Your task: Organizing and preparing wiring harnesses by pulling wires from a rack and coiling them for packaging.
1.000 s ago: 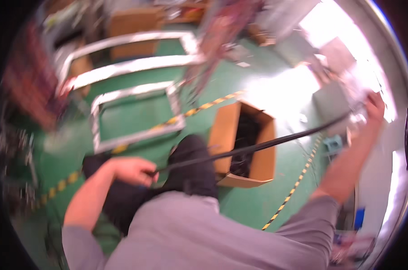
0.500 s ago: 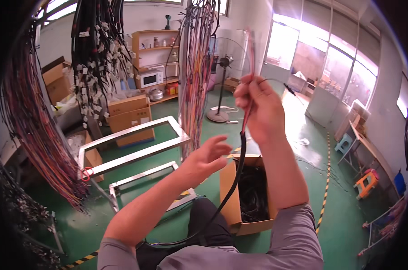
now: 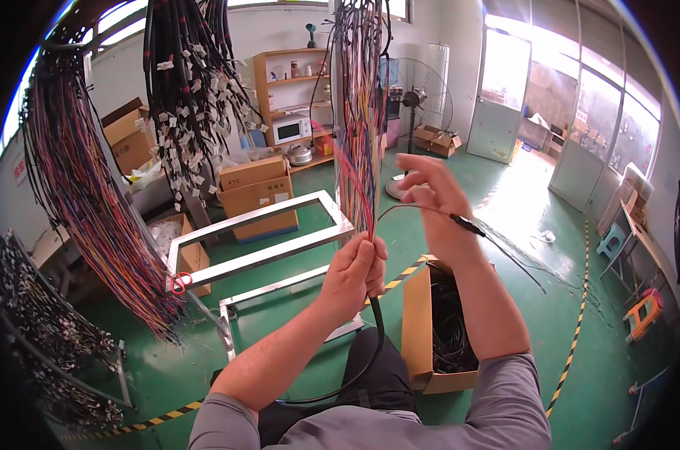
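Black sheathing on a thick cable (image 3: 380, 322) in the head view: clasped near its upper end in the closed left hand (image 3: 361, 271), then curving down over dark trousers (image 3: 394, 375). Red wires (image 3: 366, 199) rising from the top of the same hand, blurred towards the tips, in front of a hanging bundle of multicoloured wires (image 3: 359, 90). Right hand (image 3: 439, 191) raised just beside, fingers apart and loosely bent. Near both hands, a thin dark lead (image 3: 392, 208) with a black connector (image 3: 467, 224), arching across in front of the right hand; hard to tell whether touching. Below, an open cardboard box (image 3: 417, 330) with coiled black cables (image 3: 451, 337) inside, on green floor (image 3: 554, 315). To the left, a pale rectangular frame (image 3: 272, 255); far right, yellow-and-black tape (image 3: 573, 352) and an orange stool (image 3: 644, 315).
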A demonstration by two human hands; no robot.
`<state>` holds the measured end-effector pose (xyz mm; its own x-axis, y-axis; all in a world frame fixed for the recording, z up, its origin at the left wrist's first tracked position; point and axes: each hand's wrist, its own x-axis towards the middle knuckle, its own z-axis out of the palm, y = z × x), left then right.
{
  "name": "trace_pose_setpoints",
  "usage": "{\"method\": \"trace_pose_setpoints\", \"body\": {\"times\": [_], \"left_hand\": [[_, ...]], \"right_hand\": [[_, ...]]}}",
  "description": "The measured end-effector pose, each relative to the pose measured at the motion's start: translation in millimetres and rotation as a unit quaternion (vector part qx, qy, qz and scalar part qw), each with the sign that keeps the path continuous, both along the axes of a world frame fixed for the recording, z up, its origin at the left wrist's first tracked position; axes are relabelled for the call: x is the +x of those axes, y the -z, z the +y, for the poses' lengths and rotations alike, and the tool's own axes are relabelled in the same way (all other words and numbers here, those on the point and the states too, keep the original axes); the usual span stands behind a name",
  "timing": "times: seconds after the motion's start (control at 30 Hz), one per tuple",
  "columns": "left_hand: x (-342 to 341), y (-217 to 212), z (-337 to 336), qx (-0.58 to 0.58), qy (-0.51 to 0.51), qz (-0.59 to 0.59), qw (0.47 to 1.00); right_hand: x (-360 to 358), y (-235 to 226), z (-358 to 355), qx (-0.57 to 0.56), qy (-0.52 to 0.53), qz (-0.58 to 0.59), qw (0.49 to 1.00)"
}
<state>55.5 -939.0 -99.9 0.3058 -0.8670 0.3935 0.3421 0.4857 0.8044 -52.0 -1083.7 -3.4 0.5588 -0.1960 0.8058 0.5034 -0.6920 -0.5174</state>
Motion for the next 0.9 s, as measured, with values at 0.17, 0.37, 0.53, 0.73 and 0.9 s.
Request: {"method": "trace_pose_setpoints", "body": {"times": [0.17, 0.37, 0.53, 0.73, 0.9], "left_hand": [[7, 13, 7, 0.007, 0.036, -0.003, 0.999], [1, 20, 10, 0.028, 0.047, -0.023, 0.998], [1, 19, 11, 0.044, 0.024, -0.04, 0.998], [2, 20, 11, 0.045, 0.002, -0.075, 0.996], [2, 21, 13, 0.05, -0.001, -0.086, 0.995]], "right_hand": [[2, -15, -9, 0.269, -0.11, -0.025, 0.956], [7, -30, -10, 0.298, -0.125, -0.019, 0.946], [-4, -47, 9, 0.168, 0.001, -0.078, 0.983], [-6, -37, 26, 0.012, 0.108, 0.027, 0.994], [-3, -39, 22, 0.09, 0.075, 0.1, 0.988]]}}
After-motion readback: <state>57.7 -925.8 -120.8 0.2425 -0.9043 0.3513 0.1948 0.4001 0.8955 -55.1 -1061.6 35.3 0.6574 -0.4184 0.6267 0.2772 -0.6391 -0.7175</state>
